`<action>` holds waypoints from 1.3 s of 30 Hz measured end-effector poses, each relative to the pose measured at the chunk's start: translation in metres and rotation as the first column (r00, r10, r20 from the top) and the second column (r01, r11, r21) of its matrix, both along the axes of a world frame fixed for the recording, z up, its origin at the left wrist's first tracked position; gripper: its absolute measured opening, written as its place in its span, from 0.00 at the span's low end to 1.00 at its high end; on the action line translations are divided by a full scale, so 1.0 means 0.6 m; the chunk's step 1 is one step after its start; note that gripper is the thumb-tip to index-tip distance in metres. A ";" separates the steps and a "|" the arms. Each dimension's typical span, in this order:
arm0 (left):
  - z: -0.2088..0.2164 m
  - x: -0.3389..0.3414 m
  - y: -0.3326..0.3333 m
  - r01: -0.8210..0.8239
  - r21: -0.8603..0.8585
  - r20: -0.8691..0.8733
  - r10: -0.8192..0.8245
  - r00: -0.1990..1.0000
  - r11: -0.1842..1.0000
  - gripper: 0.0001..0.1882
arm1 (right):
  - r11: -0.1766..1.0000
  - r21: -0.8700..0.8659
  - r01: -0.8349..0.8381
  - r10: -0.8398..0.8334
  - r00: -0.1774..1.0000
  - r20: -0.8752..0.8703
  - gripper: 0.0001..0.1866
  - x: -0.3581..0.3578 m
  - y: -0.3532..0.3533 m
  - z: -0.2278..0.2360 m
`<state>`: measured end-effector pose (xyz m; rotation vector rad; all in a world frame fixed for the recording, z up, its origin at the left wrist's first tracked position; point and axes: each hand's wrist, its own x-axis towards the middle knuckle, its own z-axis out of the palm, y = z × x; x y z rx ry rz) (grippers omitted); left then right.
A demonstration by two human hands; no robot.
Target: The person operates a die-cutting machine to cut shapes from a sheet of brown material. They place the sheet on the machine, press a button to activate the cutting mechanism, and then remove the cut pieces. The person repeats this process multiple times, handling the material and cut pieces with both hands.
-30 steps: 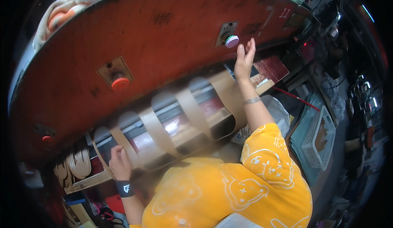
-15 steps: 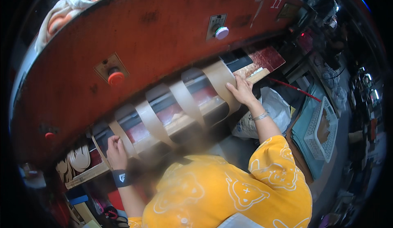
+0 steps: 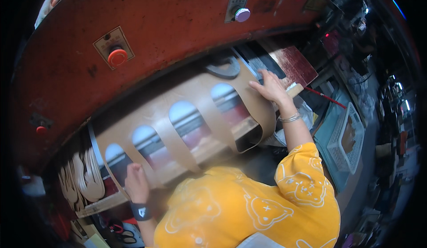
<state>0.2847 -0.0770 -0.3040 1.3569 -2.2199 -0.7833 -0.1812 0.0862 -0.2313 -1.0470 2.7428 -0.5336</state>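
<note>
A tan sheet (image 3: pixel 164 99) with a row of long round-ended cutouts lies across the bed of a red press (image 3: pixel 151 30), its near strips bending down over the front edge. At its left part, my left hand (image 3: pixel 137 181) is closed, fingers curled against a strip beside the leftmost cutout; blur hides the exact grip. My right hand (image 3: pixel 272 87) reaches over the right edge of the sheet, fingers and thumb apart. On the sheet's far right part lies a grey curved cutting die (image 3: pixel 224 67), partly in the shade of the press.
Tan sole-shaped pieces (image 3: pixel 86 176) stand stacked at the left end. The press front has a red push button (image 3: pixel 117 57) and a pale purple one (image 3: pixel 242 14). Scissors (image 3: pixel 128 236) lie low at left. A white plastic basket (image 3: pixel 348 143) stands at right, near a red rod (image 3: pixel 327 97).
The sheet has come nearer to me, and more of its uncut part shows beyond the cutouts. The grey cutting die has come into view on it. My right hand's fingers have spread.
</note>
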 end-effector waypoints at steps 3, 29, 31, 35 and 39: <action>0.028 0.001 -0.019 0.106 0.179 0.087 -0.123 0.989 0.978 0.08 | 0.973 -0.124 -0.195 0.163 0.960 -0.228 0.45 0.022 -0.102 0.002; 0.000 0.050 -0.192 -0.137 0.237 -0.498 0.241 0.833 0.962 0.27 | 0.987 -0.100 0.122 -0.135 0.981 -0.142 0.23 -0.135 0.053 -0.050; 0.009 0.041 -0.247 -0.146 0.211 -0.424 0.226 0.877 0.966 0.23 | 0.990 -0.071 0.119 -0.095 0.957 0.274 0.20 -0.114 0.054 -0.053; -0.005 0.014 -0.350 -0.055 -0.349 -0.158 -0.001 0.987 0.935 0.13 | 0.975 -0.220 0.031 0.107 0.803 0.586 0.19 -0.069 0.050 -0.069; -0.003 0.100 -0.320 -0.139 -0.137 -0.317 0.090 0.944 0.981 0.13 | 0.961 -0.271 -0.063 0.242 0.667 0.704 0.13 -0.043 0.113 -0.044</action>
